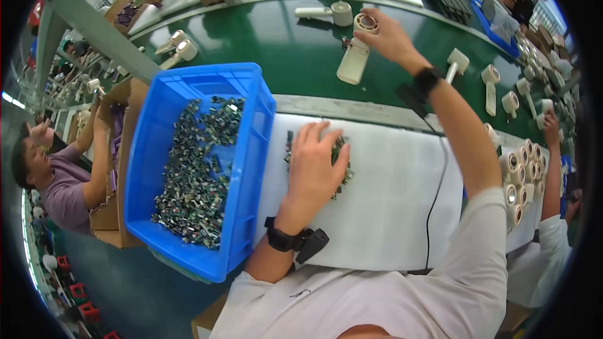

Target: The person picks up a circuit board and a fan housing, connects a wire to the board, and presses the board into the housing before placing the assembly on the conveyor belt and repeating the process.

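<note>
My right hand (391, 39) reaches over the green conveyor belt (264, 44) and grips the round head of a white handheld fan housing (353, 64). Its handle points toward me, and a small circuit board (346, 42) shows at its left side. Fingers spread, my left hand (316, 166) rests over a small pile of circuit boards (343, 172) on the white work mat (396, 207); the hand covers part of the pile. To its left stands a blue bin (246, 194) holding many loose circuit boards (195, 188).
Another white fan (339, 14) lies left of my right hand; more fans (492, 88) lie along the belt to the right. White round parts (521, 176) are stacked at the right. A black cable (433, 201) crosses the mat. Co-workers sit left, right and across.
</note>
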A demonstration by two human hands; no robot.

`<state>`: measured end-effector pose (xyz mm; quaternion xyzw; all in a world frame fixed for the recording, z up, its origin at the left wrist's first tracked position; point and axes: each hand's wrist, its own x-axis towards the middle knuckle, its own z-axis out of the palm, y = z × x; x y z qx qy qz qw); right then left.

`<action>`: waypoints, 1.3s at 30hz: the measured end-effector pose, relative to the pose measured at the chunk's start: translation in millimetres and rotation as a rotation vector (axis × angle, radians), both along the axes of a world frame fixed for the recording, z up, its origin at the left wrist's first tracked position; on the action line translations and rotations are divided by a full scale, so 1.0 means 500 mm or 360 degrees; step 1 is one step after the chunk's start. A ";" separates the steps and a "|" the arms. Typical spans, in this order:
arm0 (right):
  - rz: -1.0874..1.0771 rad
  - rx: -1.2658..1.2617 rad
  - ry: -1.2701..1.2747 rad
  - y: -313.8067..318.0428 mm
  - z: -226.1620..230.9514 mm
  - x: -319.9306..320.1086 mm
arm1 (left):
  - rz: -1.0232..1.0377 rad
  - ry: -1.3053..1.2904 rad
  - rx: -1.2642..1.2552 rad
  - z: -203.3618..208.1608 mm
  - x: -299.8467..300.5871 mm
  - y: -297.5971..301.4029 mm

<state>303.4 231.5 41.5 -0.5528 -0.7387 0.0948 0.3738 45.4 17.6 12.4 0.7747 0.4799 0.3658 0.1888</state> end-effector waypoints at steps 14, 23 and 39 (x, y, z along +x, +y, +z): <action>-0.0203 -0.0364 -0.0409 0.347 -0.099 -0.106 | -0.0001 -0.0189 0.0038 -0.012 -0.002 -0.002; 0.0147 0.0226 0.0271 0.165 0.090 -0.060 | -0.0009 -0.0311 0.0114 0.010 -0.002 -0.009; -0.0126 -0.1321 -0.0789 -0.548 0.139 0.044 | -0.0561 -0.0633 -0.0302 0.041 0.040 -0.068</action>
